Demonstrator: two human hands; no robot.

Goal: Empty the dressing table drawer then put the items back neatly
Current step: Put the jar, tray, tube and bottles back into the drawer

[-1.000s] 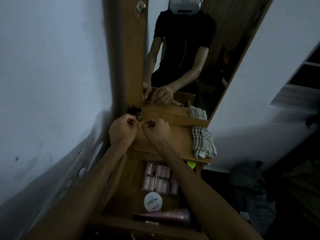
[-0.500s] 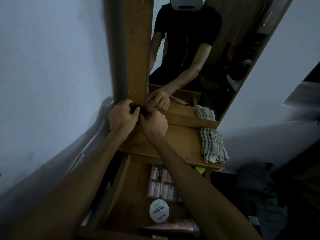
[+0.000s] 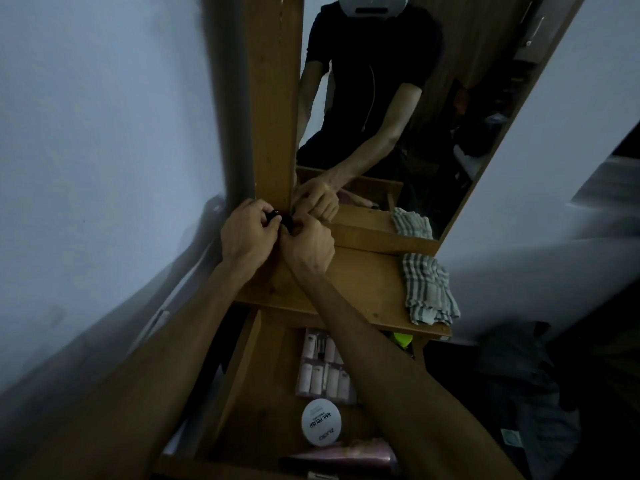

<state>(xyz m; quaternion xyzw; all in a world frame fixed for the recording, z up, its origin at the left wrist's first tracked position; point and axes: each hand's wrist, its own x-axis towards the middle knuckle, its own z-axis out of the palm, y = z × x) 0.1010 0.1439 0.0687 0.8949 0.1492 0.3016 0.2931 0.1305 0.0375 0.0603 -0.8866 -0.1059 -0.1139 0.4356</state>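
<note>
On the wooden dressing table top (image 3: 360, 289), at its back left corner by the mirror frame, both hands meet over small dark bottles (image 3: 281, 220). My left hand (image 3: 247, 235) curls its fingers round one dark bottle. My right hand (image 3: 308, 249) pinches another small dark item beside it; which item is hard to tell. Below, the open drawer (image 3: 263, 393) holds several pink and white tubes (image 3: 323, 370), a round white nail polish remover tub (image 3: 321, 422) and a pink bottle (image 3: 343, 457) lying along the front.
A folded checked cloth (image 3: 429, 294) lies on the right of the table top. The mirror (image 3: 398, 109) stands behind it. A yellow-green object (image 3: 401, 338) peeks out under the top's front edge. A wall stands close on the left; dark clothes lie at the lower right.
Both hands moved back from the middle of the table top to the corner by the mirror frame and closed round the small dark bottles there. The view shifted forward slightly.
</note>
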